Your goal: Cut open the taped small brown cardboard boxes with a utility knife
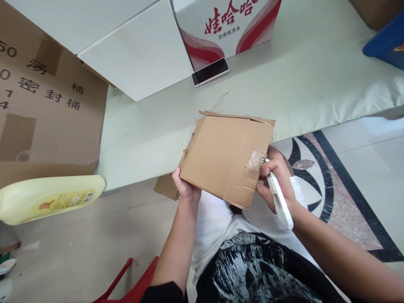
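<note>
A small brown cardboard box (225, 158) with torn edges is tilted over my lap at the table's near edge. My left hand (187, 187) grips its lower left corner, thumb on the side and the other fingers hidden beneath. A loose cardboard flap (167, 187) hangs out past that hand. In my right hand (279, 179) is a white box cutter (279, 202), held close against the box's right edge, beside a patch of clear tape (255, 160). Its blade end is too small to make out.
A phone (210, 72) lies on the pale green tablecloth (142, 139) by a red-and-white carton (227, 29). White boxes (139, 54) and a large brown carton (47, 105) stand left, near a yellow bottle (53, 198). A red chair (132, 282) is below; a blue container (386, 44) sits far right.
</note>
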Demonstrator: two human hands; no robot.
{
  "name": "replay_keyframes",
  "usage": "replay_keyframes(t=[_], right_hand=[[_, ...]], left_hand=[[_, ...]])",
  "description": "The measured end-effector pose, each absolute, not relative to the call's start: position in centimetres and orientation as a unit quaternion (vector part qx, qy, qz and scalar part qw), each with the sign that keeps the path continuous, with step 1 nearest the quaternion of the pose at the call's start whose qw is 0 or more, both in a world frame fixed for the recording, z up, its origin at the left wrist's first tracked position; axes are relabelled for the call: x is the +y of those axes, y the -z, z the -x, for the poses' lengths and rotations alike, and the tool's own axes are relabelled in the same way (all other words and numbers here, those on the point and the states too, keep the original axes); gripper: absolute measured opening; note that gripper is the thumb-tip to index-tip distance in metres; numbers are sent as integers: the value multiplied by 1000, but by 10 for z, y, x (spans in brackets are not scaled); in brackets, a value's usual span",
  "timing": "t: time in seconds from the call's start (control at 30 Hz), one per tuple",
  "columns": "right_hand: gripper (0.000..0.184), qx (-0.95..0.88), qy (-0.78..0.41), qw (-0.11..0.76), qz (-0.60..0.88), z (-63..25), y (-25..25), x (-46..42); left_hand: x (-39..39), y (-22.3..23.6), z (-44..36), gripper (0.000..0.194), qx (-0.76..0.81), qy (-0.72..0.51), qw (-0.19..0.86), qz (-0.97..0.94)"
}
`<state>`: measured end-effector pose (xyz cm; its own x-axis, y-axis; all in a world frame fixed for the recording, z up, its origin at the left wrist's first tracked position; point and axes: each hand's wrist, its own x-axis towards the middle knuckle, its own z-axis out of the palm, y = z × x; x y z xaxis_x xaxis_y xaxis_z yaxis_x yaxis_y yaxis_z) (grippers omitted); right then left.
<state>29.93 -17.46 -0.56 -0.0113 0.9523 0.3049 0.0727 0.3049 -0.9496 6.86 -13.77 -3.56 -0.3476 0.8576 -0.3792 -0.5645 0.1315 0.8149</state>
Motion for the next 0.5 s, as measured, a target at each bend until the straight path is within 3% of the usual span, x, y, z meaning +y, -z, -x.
replay_keyframes(t=[0.5], right_hand=[[20,-619,-344,522,475,-302,7,-174]], left_hand=[[-141,42,-64,54,513,-637,553,-160]])
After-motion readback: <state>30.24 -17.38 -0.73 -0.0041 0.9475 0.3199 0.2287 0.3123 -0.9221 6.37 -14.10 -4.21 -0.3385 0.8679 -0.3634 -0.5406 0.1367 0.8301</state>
